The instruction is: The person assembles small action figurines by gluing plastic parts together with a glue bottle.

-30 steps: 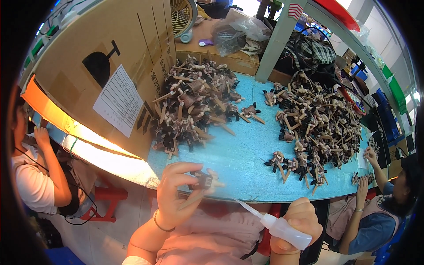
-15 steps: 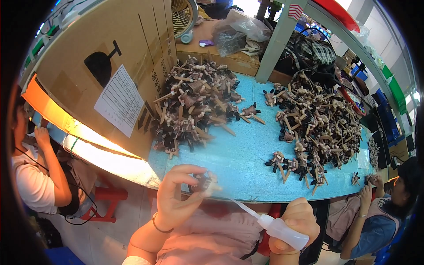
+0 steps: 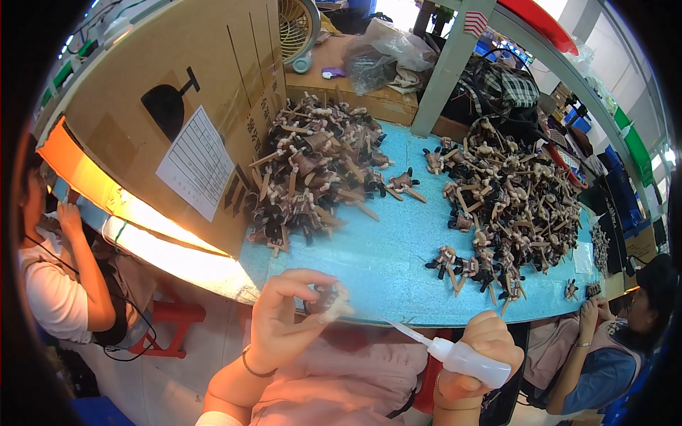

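Observation:
Between the thumb and fingers of my left hand (image 3: 286,310) is a small figurine (image 3: 329,301), blurred, held just above the near edge of the blue table. My right hand (image 3: 486,349) is wrapped round a translucent white squeeze bottle (image 3: 467,362) with a long thin nozzle. The nozzle points left toward the figurine, with its tip apart from it. One heap of brown and black figurines (image 3: 312,163) lies beyond my left hand, against the carton. Another heap of figurines (image 3: 518,199) covers the right side of the table.
A tall cardboard carton (image 3: 213,64) stands on the left, lit orange below. Behind the table are a fan (image 3: 297,32), a crumpled plastic bag (image 3: 383,57) and a metal post (image 3: 447,71). People sit at both sides; a co-worker's hands (image 3: 593,310) are at the right edge.
My right hand has drawn the bottle slightly right, so its nozzle tip is farther from the figurine. My left hand has barely moved and still holds the figurine.

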Demonstrator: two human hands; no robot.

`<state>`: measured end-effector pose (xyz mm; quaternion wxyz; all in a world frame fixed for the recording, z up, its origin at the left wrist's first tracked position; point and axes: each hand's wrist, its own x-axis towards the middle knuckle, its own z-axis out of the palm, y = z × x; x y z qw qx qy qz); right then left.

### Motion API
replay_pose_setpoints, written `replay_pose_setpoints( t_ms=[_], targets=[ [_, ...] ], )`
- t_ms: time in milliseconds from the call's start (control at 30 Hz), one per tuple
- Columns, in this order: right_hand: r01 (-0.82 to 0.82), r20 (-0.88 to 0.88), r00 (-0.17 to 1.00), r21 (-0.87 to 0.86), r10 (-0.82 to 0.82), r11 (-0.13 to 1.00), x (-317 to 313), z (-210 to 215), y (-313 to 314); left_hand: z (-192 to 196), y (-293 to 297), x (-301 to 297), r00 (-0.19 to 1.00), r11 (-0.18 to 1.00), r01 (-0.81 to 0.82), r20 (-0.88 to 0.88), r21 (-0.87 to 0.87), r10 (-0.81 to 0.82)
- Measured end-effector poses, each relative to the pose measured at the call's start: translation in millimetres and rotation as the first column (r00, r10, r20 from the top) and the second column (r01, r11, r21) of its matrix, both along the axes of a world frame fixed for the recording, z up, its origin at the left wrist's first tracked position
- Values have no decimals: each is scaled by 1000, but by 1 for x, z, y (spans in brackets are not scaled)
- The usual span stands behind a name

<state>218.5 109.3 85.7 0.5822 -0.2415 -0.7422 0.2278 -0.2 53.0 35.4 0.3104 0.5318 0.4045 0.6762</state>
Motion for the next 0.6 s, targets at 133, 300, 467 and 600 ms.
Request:
replay_pose_setpoints(
  t_ms=[133, 300, 467, 600],
  targets=[
    [-28, -2, 1000, 13, 28, 1000, 0, -1, 2, 0, 1, 3, 999, 1000, -25, 43, -18, 26],
    [-9, 25, 1000, 19, 9, 1000, -2, -3, 0, 0, 0, 2, 999, 999, -32, 16, -14, 32],
    [8, 60, 998, 47, -11, 999, 2, 0, -2, 1, 0, 2, 999, 999, -45, -3, -16, 45],
    [-14, 33, 999, 33, 13, 999, 2, 1, -2, 0, -1, 1, 999, 999, -42, -9, -26, 41]
  ],
)
